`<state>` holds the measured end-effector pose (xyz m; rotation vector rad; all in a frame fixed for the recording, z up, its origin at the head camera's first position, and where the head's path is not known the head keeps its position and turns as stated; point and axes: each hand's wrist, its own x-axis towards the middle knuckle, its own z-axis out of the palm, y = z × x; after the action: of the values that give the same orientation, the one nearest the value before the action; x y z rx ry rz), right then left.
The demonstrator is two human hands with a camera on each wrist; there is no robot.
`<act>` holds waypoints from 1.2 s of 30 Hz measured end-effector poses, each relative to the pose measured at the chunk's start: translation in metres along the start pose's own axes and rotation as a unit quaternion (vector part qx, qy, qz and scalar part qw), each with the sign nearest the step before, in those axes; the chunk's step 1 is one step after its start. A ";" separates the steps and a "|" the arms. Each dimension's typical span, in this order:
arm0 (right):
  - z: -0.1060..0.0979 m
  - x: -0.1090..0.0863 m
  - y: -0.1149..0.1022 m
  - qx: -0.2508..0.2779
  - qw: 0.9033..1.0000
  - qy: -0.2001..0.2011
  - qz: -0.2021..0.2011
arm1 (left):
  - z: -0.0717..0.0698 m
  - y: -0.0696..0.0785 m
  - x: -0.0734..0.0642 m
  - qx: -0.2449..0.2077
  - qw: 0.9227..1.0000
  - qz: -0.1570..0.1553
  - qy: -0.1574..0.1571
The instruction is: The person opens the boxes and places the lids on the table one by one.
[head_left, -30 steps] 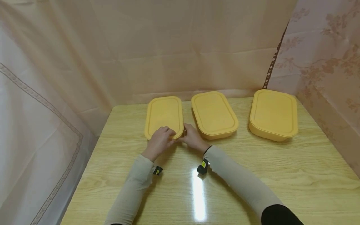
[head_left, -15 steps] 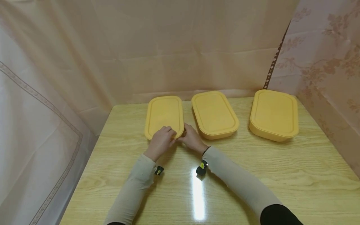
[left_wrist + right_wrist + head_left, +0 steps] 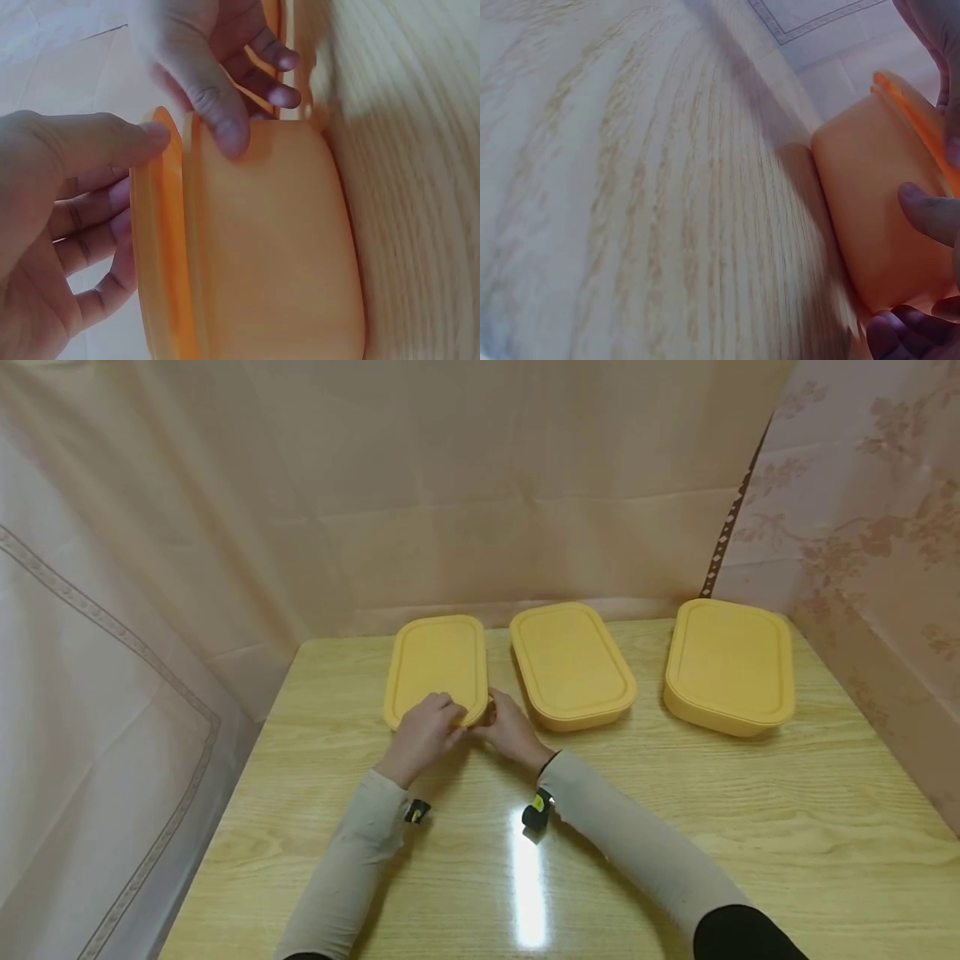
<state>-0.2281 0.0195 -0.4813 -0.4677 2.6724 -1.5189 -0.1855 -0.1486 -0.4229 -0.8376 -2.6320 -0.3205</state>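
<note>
The leftmost yellow lidded food container (image 3: 392,727) stands near the table's back edge. My left hand (image 3: 423,735) pinches its lid (image 3: 442,660) at the near right corner, thumb on the rim and fingers over the top. In the left wrist view a gap shows between the raised lid rim (image 3: 154,247) and the container's body (image 3: 270,240). My right hand (image 3: 513,731) holds the body at that same corner. Its thumb (image 3: 928,214) presses the near wall in the right wrist view, and its fingers go round the side. The container's inside is hidden.
A second yellow container (image 3: 573,664) stands just right of my right hand, lid on. Farther right is a third one (image 3: 729,664), also lidded. The wooden table (image 3: 300,827) has a curtain (image 3: 450,527) hanging behind it.
Both hands stay at the leftmost container's near right corner. The left hand shifts very slightly toward the left and up. The other two containers stand still.
</note>
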 end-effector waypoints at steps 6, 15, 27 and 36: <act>-0.001 0.000 0.000 0.013 1.000 -0.002 0.001 | -0.005 -0.003 0.000 -0.005 1.000 0.012 0.017; -0.001 -0.001 -0.001 0.014 1.000 -0.002 -0.009 | -0.013 -0.006 -0.001 0.004 0.998 0.017 0.060; 0.000 -0.001 0.000 0.014 1.000 0.003 -0.018 | -0.018 -0.012 -0.005 0.001 0.996 0.007 0.091; -0.001 0.000 0.001 0.013 1.000 -0.001 -0.005 | -0.021 -0.015 -0.006 -0.007 0.992 0.009 0.126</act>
<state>-0.2286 0.0202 -0.4816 -0.4826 2.6495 -1.5536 -0.1846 -0.1707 -0.4073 -0.7704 -2.3882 -0.4116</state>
